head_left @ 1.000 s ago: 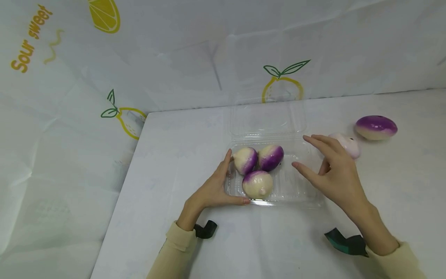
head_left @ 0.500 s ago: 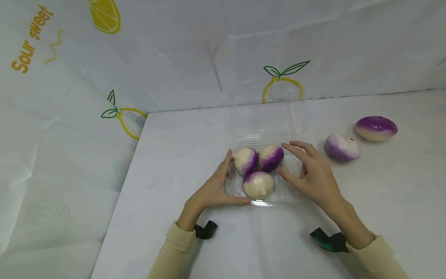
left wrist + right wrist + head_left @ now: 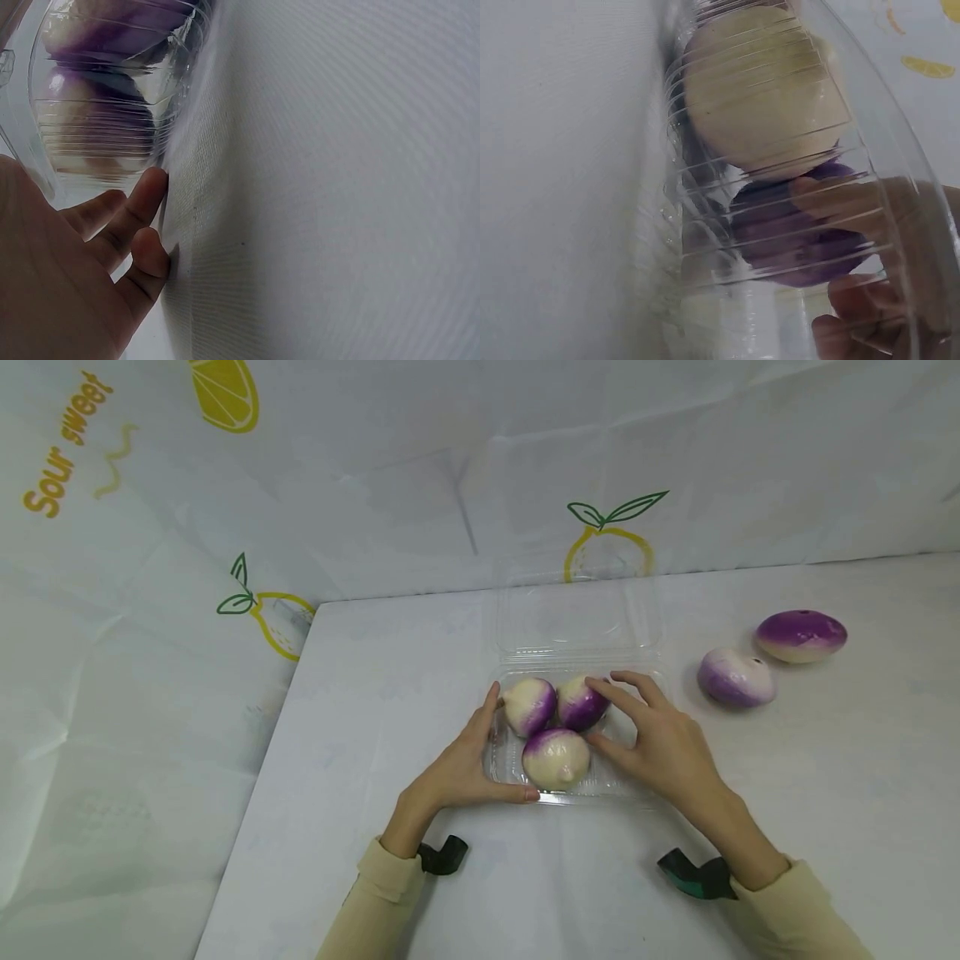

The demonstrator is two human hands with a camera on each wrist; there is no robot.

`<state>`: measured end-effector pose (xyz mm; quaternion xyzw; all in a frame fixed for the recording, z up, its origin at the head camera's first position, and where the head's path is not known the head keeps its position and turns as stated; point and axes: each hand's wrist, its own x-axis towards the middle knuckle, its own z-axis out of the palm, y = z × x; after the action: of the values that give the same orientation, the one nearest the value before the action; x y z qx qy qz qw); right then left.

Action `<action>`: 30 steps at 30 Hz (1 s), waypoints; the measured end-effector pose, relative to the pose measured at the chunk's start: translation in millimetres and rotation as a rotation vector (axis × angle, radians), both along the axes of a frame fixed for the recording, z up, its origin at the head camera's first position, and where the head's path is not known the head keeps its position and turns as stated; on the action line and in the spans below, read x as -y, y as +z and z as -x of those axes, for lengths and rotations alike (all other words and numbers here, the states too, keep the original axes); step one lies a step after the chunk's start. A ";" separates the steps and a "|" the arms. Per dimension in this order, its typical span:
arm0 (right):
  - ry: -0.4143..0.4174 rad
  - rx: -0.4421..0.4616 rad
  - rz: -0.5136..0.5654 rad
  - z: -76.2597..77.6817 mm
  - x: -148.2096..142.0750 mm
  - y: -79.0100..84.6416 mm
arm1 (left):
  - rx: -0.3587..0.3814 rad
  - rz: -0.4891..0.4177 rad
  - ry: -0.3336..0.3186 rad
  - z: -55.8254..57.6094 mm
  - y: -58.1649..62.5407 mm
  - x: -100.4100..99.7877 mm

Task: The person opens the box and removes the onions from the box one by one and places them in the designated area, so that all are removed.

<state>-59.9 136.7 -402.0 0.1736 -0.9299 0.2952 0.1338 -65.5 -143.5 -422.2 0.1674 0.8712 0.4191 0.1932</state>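
A clear plastic clamshell box (image 3: 630,785) lies with its lid up, holding three glossy purple-and-white turnips: back left (image 3: 528,706), front (image 3: 555,760) and back right. At the box's left front corner, my left hand (image 3: 461,768) rests its thumb along the front rim and its index finger along the left side. My right hand (image 3: 667,747) reaches into the box. Its thumb and index finger pinch the back-right turnip (image 3: 579,708). Through the wall in the right wrist view, the thumb lies against that purple turnip (image 3: 780,232), with the other fingers below.
Two more turnips lie on the white table (image 3: 360,693) right of the box: a pale lilac one (image 3: 737,678) and a dark purple one (image 3: 801,637) behind it. The raised lid (image 3: 573,610) leans near the lemon-printed back cloth (image 3: 390,485).
My right hand has come left from beside the lilac turnip into the box, onto the back-right turnip. The dark purple turnip has shifted slightly left. My left hand has stayed put.
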 end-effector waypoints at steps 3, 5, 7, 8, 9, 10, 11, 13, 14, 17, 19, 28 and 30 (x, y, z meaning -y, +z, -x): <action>-0.002 0.014 -0.005 1.2 1.4 -0.8 | 0.000 -0.003 -0.001 0.3 0.2 -0.2; -0.005 0.021 0.001 1.9 2.4 -0.4 | -0.002 -0.005 -0.002 0.2 0.3 -0.1; -0.013 0.036 0.008 2.3 3.6 0.7 | -0.005 -0.003 0.000 0.1 0.4 -0.1; -0.018 0.050 0.010 2.5 4.3 1.3 | -0.006 -0.003 0.000 0.1 0.3 -0.1; -0.026 0.063 0.009 2.6 4.8 2.0 | -0.006 -0.002 0.001 -0.1 0.2 -0.1; -0.034 0.080 0.007 2.8 5.6 2.4 | -0.005 -0.001 0.002 -0.1 0.2 -0.2; -0.043 0.096 0.006 3.0 6.4 2.9 | -0.005 0.000 0.003 -0.2 0.1 -0.3; -0.059 0.115 0.008 3.6 8.0 3.1 | -0.003 0.000 0.004 -0.3 0.2 -0.5; -0.066 0.120 0.009 4.0 8.7 3.2 | -0.002 -0.001 0.004 -0.4 0.4 -0.7; -0.082 0.116 0.015 4.7 10.8 2.6 | -0.002 -0.003 0.004 -0.7 1.0 -0.8; -0.089 0.109 0.024 5.0 11.7 2.0 | -0.002 -0.005 0.003 -0.8 1.1 -0.7; -0.091 0.075 0.098 3.1 9.9 2.3 | -0.006 -0.008 -0.004 0.0 -0.2 -0.6; -0.086 0.061 0.109 2.1 8.2 3.2 | 0.000 -0.008 -0.003 0.0 -0.2 -0.7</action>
<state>-62.0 128.5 -398.8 0.1169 -0.9227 0.3445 0.1273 -65.5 -142.8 -422.4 0.1696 0.8692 0.4224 0.1935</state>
